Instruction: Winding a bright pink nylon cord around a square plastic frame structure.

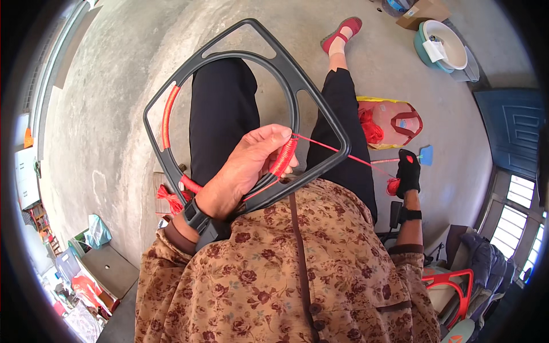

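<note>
My left hand (243, 163) grips the inner ring of a black frame (317, 106) resting over my lap, thumb pressed near a section of red cord wrapping (284, 157). The frame has a rounded-square outer edge around the ring. Another wrapped section (167, 117) shows on the ring's left side. A taut strand of red cord (323, 144) runs from beside my left thumb, across the frame, toward my right hand (408, 172). That hand, in a black glove, is stretched far out to the right with its fingers closed on the cord. A small red cord bundle (393, 186) hangs beside it.
A pink bag (394, 108) with red cord lies on the concrete floor beyond my right leg, near a blue fly swatter (425, 155). Loose red cord (170, 198) sits left of my lap. Stacked basins (428, 54) and a cardboard box (423, 12) stand far right. A red chair frame (466, 286) is close by.
</note>
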`<act>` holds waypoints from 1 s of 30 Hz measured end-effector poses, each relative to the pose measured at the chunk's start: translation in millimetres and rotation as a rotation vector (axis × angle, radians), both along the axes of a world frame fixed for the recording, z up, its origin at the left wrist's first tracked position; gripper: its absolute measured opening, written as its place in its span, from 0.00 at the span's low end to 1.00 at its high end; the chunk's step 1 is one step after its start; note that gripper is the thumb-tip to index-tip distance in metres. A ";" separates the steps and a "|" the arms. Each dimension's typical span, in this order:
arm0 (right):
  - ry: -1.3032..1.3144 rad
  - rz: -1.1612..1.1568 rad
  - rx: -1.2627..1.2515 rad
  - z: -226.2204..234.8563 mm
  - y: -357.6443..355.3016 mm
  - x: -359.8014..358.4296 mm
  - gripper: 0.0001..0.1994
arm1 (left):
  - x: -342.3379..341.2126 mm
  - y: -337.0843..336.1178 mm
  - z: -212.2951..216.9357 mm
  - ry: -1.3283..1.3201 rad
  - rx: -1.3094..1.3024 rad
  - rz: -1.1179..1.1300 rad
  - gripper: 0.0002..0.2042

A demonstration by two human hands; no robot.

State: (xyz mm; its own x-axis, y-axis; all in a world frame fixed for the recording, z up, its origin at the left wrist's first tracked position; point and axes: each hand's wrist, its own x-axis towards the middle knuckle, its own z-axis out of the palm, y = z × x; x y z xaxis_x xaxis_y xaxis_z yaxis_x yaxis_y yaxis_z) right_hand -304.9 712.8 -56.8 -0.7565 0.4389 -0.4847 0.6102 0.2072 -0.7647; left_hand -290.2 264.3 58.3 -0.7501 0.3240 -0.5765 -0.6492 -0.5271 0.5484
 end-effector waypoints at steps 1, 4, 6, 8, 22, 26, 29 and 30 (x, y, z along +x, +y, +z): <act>0.024 -0.072 0.030 3.3 -2.1 -3.9 0.13 | -0.3 -0.2 0.6 0.007 -0.003 0.002 0.09; 0.344 0.152 -0.232 23.6 -30.0 -19.3 0.15 | -0.2 -0.2 1.6 0.031 -0.013 -0.003 0.08; 0.378 0.206 -0.627 43.5 -66.0 -33.5 0.17 | -0.1 0.3 1.7 0.049 -0.028 -0.036 0.08; 0.301 0.393 -0.554 61.3 -113.9 -57.7 0.17 | 0.6 1.5 1.5 0.068 -0.053 -0.080 0.07; 0.453 0.929 -0.708 81.1 -235.5 -38.7 0.15 | 8.9 8.5 -6.8 0.165 0.019 -0.168 0.11; 0.585 1.036 -0.590 94.3 -239.1 -69.3 0.15 | 8.3 10.7 -3.3 0.154 -0.062 -0.178 0.10; 0.827 1.212 -0.274 119.5 -223.8 -66.4 0.14 | 8.2 9.5 0.4 0.163 -0.101 -0.160 0.10; 0.820 1.232 -0.219 126.2 -220.1 -57.6 0.14 | 7.5 9.0 0.8 0.166 -0.096 -0.145 0.10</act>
State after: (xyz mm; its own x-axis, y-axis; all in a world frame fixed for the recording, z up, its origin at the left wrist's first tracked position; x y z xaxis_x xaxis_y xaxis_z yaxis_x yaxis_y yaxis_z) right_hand -362.5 492.6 69.4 -0.6757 -0.6833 0.2764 -0.4599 0.0978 -0.8826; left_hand -282.7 273.2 59.2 -0.7871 0.3849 -0.4820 -0.6106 -0.3757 0.6971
